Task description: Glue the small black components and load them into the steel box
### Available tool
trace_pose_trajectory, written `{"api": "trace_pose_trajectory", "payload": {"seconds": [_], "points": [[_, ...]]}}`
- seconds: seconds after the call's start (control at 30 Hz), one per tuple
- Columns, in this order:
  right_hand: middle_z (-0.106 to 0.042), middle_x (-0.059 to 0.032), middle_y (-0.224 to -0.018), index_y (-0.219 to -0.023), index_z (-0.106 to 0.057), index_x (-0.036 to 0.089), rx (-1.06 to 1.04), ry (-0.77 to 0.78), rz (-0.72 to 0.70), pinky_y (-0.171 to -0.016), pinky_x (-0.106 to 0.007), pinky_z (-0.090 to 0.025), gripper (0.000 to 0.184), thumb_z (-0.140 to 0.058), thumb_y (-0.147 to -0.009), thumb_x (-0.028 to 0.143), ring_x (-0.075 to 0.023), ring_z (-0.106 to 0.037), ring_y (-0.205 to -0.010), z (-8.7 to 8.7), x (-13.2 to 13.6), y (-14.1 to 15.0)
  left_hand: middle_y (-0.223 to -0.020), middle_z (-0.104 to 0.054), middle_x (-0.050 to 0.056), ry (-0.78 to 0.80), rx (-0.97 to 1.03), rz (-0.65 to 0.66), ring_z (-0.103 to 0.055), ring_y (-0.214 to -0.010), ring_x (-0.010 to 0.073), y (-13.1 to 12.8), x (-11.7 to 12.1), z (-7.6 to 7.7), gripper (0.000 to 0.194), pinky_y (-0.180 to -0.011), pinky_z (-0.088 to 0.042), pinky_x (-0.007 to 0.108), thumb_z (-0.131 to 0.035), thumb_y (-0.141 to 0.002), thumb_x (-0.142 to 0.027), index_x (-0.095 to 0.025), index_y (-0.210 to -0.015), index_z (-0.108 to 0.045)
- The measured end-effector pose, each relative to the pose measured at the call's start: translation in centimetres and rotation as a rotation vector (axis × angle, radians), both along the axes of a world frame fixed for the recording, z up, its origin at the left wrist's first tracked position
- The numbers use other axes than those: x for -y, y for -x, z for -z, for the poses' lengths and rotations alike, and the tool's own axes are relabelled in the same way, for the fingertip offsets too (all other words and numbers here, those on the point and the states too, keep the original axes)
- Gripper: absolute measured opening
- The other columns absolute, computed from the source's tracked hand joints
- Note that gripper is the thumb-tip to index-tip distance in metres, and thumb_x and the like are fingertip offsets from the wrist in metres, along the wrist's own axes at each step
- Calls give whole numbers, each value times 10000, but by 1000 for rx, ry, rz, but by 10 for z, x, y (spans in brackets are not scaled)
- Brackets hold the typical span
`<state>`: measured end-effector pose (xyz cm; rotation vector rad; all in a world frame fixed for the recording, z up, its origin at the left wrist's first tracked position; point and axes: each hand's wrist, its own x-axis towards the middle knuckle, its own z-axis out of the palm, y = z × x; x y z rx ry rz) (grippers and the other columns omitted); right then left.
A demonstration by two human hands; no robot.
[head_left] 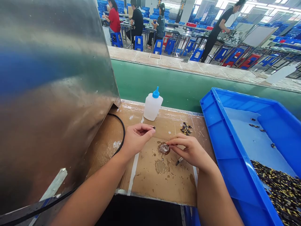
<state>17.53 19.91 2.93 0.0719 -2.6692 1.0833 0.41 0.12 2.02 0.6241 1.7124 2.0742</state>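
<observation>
My left hand (pixel 138 136) pinches a small dark part (pixel 154 127) between thumb and fingertips, above the cardboard. Lower and to the right, the pinched fingertips of my right hand (pixel 185 147) are at the edge of a small round clear dish (pixel 164 148); what they grip, if anything, is too small to make out. The dish sits on a wet, stained cardboard sheet (pixel 145 179). Partly under my right hand lies a thin tool-like piece (pixel 179 161). Just beyond that hand is a little pile of black and gold parts (pixel 186 128).
A white squeeze bottle (pixel 152 106) with a blue nozzle stands behind my hands. At right, a blue crate (pixel 232 141) holds many black and gold parts. A metal housing (pixel 54 88) and black cable (pixel 123 131) flank the left. Beyond the green belt (pixel 160 77), several people work at tables.
</observation>
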Motion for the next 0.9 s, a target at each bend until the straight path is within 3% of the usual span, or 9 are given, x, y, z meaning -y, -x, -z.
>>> {"api": "trace_pose_trajectory", "payload": {"seconds": [0.43,0.6,0.73,0.9], "points": [[-806,-38,-1047,-1118,-826,261,50,-15,40,-809,-340,-597,180,-665,-1049,220,-195,-756,-924,5,-5,-1,-824,-839,72,-279,503,224,-755,-714,128,-2,3,-9,331,-696,-621,220,-1082,-556,-335,-191,-677,-810],[-814,-43,-971,-1067,-830,246,-7,-1,156,-749,-348,-593,142,-697,-1026,276,-199,-746,-833,6,-5,0,-823,-835,52,-311,590,264,-755,-709,116,-5,7,-9,379,-656,-613,183,-1106,-518,-351,-204,-643,-780],[-811,-43,-902,-1006,-829,249,-179,205,274,-700,-336,-593,98,-802,-990,342,-198,-740,-776,1,14,1,-835,-834,50,-310,612,284,-748,-707,119,-9,8,-8,384,-654,-622,195,-1104,-534,-369,-209,-651,-776],[-779,-33,-863,-1017,-810,280,-444,526,222,-671,-339,-573,21,-817,-1003,294,-194,-709,-765,-3,50,6,-828,-839,47,-281,641,327,-734,-679,95,-13,5,-9,356,-644,-610,161,-1108,-538,-356,-216,-680,-813]]}}
